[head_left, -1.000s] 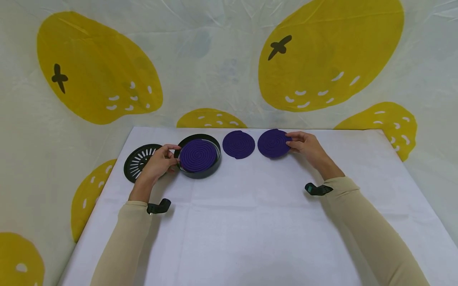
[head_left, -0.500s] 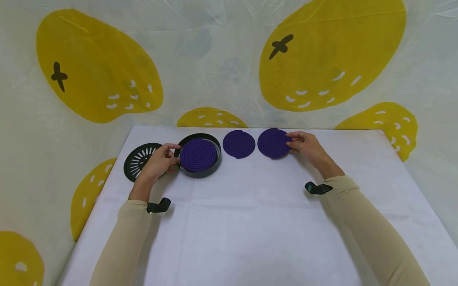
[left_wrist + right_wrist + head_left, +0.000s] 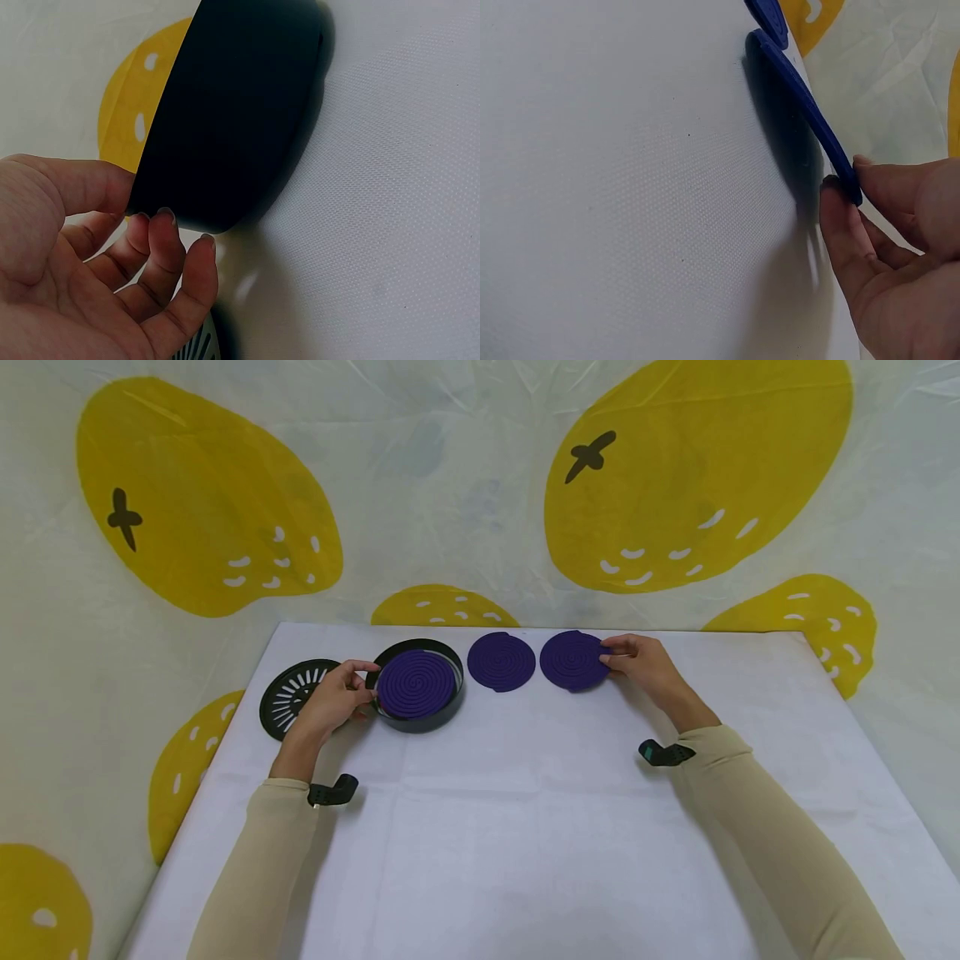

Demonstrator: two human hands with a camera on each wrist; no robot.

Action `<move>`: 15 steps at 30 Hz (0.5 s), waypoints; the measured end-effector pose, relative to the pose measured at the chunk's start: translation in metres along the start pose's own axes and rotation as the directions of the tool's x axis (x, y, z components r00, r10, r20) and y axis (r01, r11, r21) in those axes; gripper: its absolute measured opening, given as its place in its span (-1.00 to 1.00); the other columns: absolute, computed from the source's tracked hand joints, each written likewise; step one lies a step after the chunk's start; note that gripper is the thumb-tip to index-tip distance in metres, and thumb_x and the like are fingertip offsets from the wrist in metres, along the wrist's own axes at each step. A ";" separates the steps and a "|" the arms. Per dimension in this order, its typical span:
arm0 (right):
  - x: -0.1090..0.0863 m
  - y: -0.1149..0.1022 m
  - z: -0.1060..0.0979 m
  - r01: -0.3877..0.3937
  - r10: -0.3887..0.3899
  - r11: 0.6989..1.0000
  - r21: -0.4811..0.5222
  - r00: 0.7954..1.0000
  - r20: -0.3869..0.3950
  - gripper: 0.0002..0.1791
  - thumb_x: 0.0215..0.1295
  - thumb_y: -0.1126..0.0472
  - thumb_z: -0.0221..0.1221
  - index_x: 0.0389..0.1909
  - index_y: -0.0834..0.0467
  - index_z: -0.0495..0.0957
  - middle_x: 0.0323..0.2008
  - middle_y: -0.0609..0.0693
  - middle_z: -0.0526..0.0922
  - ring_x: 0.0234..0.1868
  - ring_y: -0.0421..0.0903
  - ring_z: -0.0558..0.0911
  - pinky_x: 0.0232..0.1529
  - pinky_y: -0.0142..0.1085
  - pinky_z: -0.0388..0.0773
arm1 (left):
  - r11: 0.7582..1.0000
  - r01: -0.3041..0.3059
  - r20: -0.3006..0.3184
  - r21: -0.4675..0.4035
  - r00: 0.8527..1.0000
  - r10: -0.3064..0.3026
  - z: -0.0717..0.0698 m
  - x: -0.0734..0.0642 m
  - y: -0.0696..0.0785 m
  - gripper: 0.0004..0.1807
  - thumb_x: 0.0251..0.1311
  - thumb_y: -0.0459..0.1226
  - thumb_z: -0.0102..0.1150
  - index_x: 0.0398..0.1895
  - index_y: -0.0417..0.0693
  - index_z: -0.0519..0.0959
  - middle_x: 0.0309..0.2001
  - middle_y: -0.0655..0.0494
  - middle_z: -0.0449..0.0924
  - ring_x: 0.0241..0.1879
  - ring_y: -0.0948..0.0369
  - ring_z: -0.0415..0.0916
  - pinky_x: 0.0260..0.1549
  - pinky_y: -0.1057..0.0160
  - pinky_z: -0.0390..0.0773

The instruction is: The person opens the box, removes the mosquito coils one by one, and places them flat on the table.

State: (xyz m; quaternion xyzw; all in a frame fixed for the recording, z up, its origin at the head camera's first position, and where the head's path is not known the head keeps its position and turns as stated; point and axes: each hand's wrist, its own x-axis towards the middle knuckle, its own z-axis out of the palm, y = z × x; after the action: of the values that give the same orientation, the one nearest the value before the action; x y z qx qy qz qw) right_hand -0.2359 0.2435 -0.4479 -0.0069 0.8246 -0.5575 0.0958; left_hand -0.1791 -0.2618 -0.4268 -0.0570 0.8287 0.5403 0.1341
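Note:
A round black tin (image 3: 420, 724) stands at the back left of the white table with a purple mosquito coil (image 3: 416, 684) in it. My left hand (image 3: 333, 702) holds the tin's left edge, thumb and fingers at its rim; the left wrist view shows the dark side wall (image 3: 232, 112) from close by. My right hand (image 3: 647, 668) pinches the right edge of a second purple coil (image 3: 573, 660) between thumb and fingers. The right wrist view has this coil (image 3: 810, 109) tilted, its gripped edge raised above the table. A third coil (image 3: 501, 662) lies flat between it and the tin.
A black slotted lid (image 3: 281, 702) lies left of the tin, partly hidden by my left hand. The coils lie close to the back edge of the white-covered table (image 3: 495, 827). Behind it hangs a pale cloth (image 3: 450, 485) with large yellow shapes.

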 end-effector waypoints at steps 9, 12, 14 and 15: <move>-0.005 -0.006 -0.006 -0.023 0.019 0.971 -0.238 1.000 -0.017 -0.57 0.45 0.22 0.21 0.25 0.34 0.50 0.11 0.30 0.61 -0.07 -0.06 0.62 -0.21 -0.49 0.58 | 1.000 -0.004 -0.005 0.005 1.000 0.004 0.001 0.000 0.001 -0.49 0.35 -0.46 0.15 0.36 -0.09 0.41 -0.25 0.01 0.28 -0.25 0.06 0.43 -0.29 0.07 0.68; -0.007 -0.009 -0.007 -0.014 0.006 0.967 -0.254 0.999 -0.031 -0.58 0.45 0.21 0.20 0.24 0.32 0.51 0.12 0.29 0.61 -0.02 -0.01 0.61 -0.22 -0.51 0.57 | 1.000 -0.001 -0.007 0.005 1.000 0.001 0.001 -0.001 0.000 -0.49 0.35 -0.46 0.15 0.36 -0.09 0.40 -0.25 0.01 0.28 -0.24 0.05 0.43 -0.29 0.08 0.68; -0.007 -0.011 -0.007 0.006 -0.014 0.975 -0.222 0.999 -0.038 -0.58 0.45 0.24 0.20 0.24 0.35 0.51 0.14 0.31 0.60 -0.05 -0.07 0.63 -0.18 -0.50 0.60 | 1.000 -0.002 -0.004 0.003 1.000 0.002 0.001 -0.001 0.000 -0.48 0.35 -0.46 0.14 0.36 -0.09 0.40 -0.25 0.01 0.28 -0.24 0.05 0.43 -0.29 0.09 0.68; -0.008 -0.013 -0.007 0.015 -0.023 0.980 -0.198 0.999 -0.039 -0.58 0.45 0.26 0.20 0.24 0.36 0.50 0.15 0.32 0.59 -0.07 -0.12 0.63 -0.15 -0.49 0.62 | 1.000 -0.004 -0.003 0.004 1.000 0.004 0.001 -0.001 0.000 -0.48 0.35 -0.46 0.15 0.37 -0.10 0.40 -0.25 0.01 0.28 -0.24 0.05 0.44 -0.29 0.09 0.68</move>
State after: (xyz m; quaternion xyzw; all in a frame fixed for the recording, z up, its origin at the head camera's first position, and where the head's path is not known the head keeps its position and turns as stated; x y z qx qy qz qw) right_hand -0.2308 0.2456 -0.4323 -0.0127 0.8776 -0.4738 0.0724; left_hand -0.1778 -0.2610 -0.4270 -0.0559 0.8301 0.5389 0.1321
